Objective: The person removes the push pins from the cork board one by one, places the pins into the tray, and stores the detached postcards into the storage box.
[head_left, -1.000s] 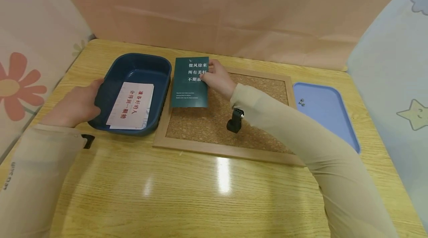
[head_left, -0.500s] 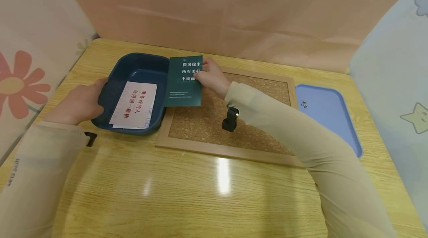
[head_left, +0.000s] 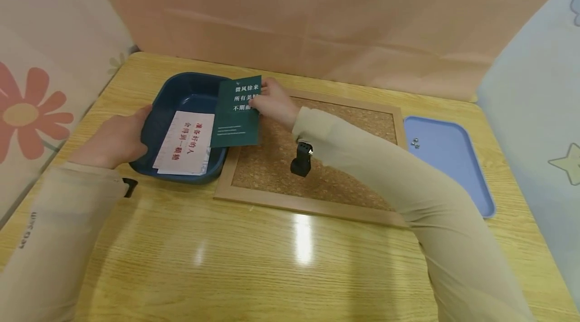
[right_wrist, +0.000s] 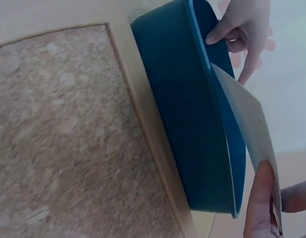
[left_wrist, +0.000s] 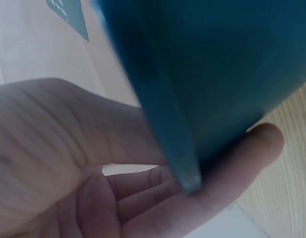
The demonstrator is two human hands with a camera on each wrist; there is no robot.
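Note:
My left hand (head_left: 119, 140) grips the left rim of a dark blue plastic basin (head_left: 190, 79), thumb inside and fingers outside the wall. In the left wrist view the rim lies between thumb and fingers. My right hand (head_left: 276, 104) pinches the right edge of a dark green card (head_left: 237, 121) printed with white characters. That card hangs tilted over the basin's right rim, and its pale back (right_wrist: 249, 116) shows in the right wrist view. Inside the basin lie white cards (head_left: 185, 143) with red characters, overlapping one another; the green card covers their right edge in the head view.
A wood-framed cork board (head_left: 272, 176) lies right of the basin, under my right forearm. Farther right is a light blue tray (head_left: 448, 153) with several small shiny metal pieces (head_left: 415, 143). Patterned panels stand left and right, and a brownish sheet (head_left: 299, 15) closes off the back.
My right hand has moved left with the green card, from above the cork board's left side to over the basin, tilting it slightly. My left hand stays at the basin's rim.

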